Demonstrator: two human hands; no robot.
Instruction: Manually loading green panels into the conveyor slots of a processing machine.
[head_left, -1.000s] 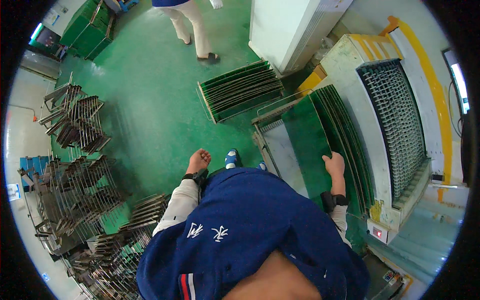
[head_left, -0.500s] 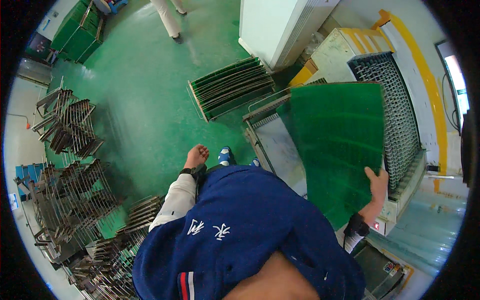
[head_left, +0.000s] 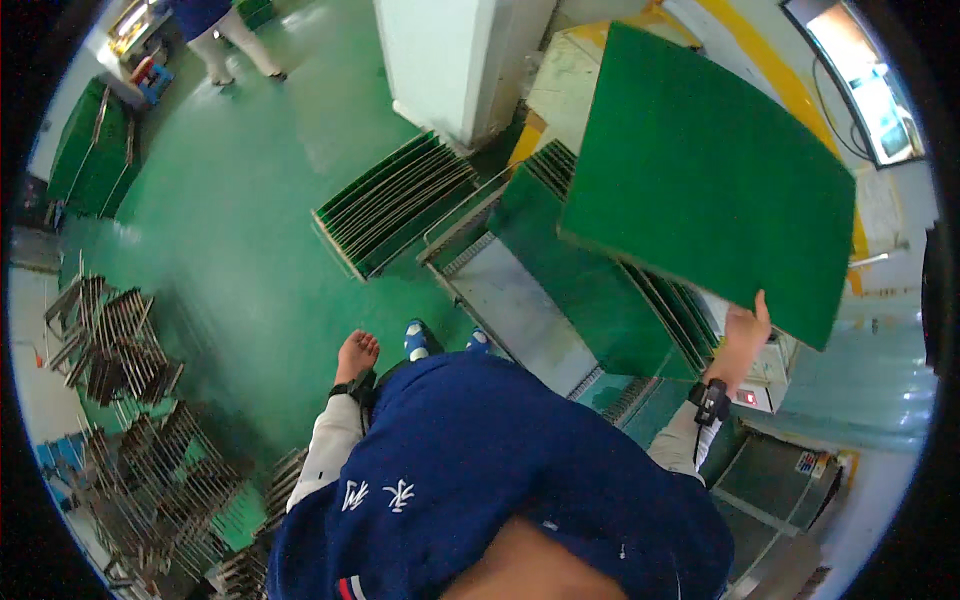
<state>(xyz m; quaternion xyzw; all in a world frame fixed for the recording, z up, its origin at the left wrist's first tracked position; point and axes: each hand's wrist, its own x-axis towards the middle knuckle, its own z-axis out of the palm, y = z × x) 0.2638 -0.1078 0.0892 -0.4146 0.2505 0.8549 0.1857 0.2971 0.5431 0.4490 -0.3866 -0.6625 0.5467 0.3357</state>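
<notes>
My right hand (head_left: 740,337) grips the lower edge of a large flat green board (head_left: 715,180), with the thumb lying against its face. The board is raised and tilted, and covers much of the machine behind it. Beneath it stands a slotted metal rack (head_left: 530,290), holding several more green boards (head_left: 600,290) on edge. My left hand (head_left: 357,352) hangs over the floor beside my body, fingers loosely curled and a little apart, holding nothing.
Another rack of green boards (head_left: 395,200) stands on the floor by a white cabinet (head_left: 440,70). Bare metal racks (head_left: 150,480) are heaped at the left. A screen (head_left: 865,85) hangs at the far right. Another person (head_left: 225,40) stands at the far left.
My right hand has lifted the green board up and away from me, baring the rack of boards below. The view has shifted to the right, and my left hand still hangs.
</notes>
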